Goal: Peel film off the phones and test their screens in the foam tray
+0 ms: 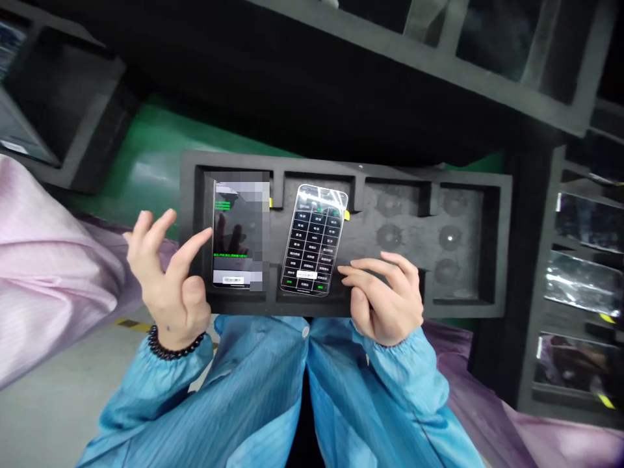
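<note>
A black foam tray (390,303) lies in front of me with two phones in its left half. The left phone (231,227) shows a dark screen with green text, and a blurred patch hides its right side. Its neighbour, the right phone (314,240), lies slightly tilted and displays a grid of labelled buttons. My left hand (175,279) is spread at the tray's left side, its index fingertip at the left phone's edge. Beside the right phone's lower right edge is my right hand (387,299), fingers extended and holding nothing. Whether either fingertip touches a phone I cannot tell.
More foam trays with phones stand at the right (531,364), the upper left (97,104) and the top (439,49). People in pink-purple garments are close by: a sleeve (53,260) at left, cloth at lower right. Yellow tabs stick out beside the phones.
</note>
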`<state>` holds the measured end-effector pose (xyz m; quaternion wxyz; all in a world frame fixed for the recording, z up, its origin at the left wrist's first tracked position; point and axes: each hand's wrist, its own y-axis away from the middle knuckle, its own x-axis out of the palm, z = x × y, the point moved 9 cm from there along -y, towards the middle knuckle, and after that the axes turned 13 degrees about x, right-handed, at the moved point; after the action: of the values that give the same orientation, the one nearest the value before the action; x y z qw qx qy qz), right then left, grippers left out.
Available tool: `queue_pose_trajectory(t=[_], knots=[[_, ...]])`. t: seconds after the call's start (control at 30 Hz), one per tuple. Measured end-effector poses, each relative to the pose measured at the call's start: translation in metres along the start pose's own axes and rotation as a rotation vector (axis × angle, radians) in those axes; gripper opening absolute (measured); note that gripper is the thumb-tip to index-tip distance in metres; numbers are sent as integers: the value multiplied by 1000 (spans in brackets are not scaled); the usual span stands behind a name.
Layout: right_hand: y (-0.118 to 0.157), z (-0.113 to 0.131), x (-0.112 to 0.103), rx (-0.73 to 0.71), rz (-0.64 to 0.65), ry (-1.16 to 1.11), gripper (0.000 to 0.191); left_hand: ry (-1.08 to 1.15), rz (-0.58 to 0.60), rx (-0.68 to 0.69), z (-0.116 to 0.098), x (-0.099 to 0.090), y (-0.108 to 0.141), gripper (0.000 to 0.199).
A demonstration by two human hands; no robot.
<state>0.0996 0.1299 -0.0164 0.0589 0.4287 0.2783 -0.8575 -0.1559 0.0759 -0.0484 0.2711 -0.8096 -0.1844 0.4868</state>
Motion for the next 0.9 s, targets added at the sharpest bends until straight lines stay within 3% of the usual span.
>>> queue_pose_trajectory(t=[0.4, 0.7, 0.9], knots=[[-4, -2, 12, 53, 62, 87, 16, 4, -124, 28, -2, -4, 0, 52], [-7, -9, 21, 84, 128, 97, 17, 1, -146, 9, -6, -17, -6, 52], [-8, -10, 25, 85, 172, 113, 16, -10, -85, -26, -4, -19, -4, 51]])
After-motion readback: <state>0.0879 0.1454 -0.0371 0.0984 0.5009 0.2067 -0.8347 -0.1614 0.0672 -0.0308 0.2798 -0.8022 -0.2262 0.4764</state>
